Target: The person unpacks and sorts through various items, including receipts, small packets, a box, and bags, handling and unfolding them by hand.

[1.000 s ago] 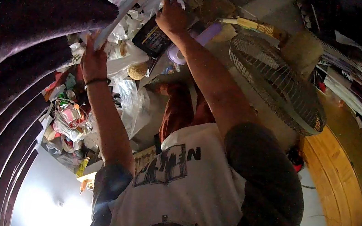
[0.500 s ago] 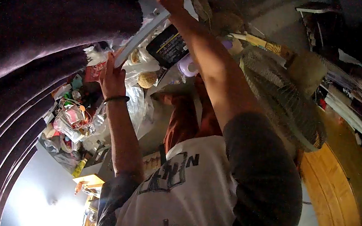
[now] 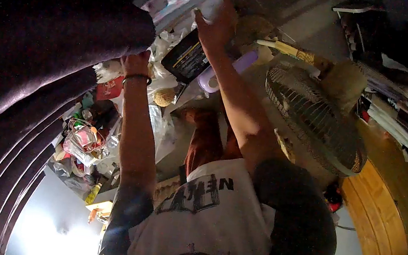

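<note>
My right hand (image 3: 218, 30) is closed round a smooth, pale rounded object (image 3: 211, 8) whose kind I cannot make out. Just left of it, near the top, lies a pale grey, straight-edged piece (image 3: 175, 13) with shiny wrapping on it. My left hand (image 3: 135, 62), a dark band at its wrist, is at the edge of the dark draped cloth (image 3: 68, 51); its fingers are mostly hidden there. Between the arms are a black box with yellow lettering (image 3: 186, 57), a lilac plastic item (image 3: 210, 79) and a tan ball-like thing (image 3: 164, 97).
A fan with a wire guard (image 3: 315, 117) stands at the right, beside a yellowish wooden board (image 3: 374, 230). Cluttered bags and small items (image 3: 84, 144) fill the left side, near a red packet (image 3: 109, 88). Papers (image 3: 395, 120) are stacked at far right.
Both hands were on the pale straight-edged piece. My left hand has moved up to the cloth edge. My right hand has shifted right and down, now with the pale rounded object in it.
</note>
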The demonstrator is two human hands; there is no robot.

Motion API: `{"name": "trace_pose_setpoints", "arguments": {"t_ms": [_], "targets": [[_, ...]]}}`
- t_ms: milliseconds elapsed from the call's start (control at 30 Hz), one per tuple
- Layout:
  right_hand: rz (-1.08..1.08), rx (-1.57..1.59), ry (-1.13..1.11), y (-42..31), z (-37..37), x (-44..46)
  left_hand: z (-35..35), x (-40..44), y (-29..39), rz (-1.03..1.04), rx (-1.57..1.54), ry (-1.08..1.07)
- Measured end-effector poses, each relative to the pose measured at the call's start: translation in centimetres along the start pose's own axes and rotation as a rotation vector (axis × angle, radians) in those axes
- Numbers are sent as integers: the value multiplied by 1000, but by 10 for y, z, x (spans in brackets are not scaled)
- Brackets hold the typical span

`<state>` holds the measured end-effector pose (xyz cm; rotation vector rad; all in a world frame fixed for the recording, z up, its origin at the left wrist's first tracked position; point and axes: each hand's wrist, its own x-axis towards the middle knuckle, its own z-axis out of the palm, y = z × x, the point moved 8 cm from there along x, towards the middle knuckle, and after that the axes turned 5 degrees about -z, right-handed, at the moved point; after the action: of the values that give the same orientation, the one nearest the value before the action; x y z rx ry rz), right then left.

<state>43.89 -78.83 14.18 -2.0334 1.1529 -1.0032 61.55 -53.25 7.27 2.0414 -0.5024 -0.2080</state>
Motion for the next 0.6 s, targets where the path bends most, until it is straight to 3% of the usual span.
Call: {"name": "trace_pose_setpoints", "arguments": {"t_ms": [33,67,200,300,433,600], "targets": [[-15,5,22,5,-11,-9,10,6,8,103,105,50],[-30,10,42,18,-17,-24,25,11,25,265,454,86],[-112,9,88,24,-40,-41,63,54,-10,-111,-121,-21],[-82,235,-29,31,-20,-29,78,63,-21,-355,-399,-36],[-134,114,-223,14,13,-9,75,59,-26,-464,-511,-43],[-141,19,-145,1,27,-4,63,55,-32,-522,-568,-55]]}}
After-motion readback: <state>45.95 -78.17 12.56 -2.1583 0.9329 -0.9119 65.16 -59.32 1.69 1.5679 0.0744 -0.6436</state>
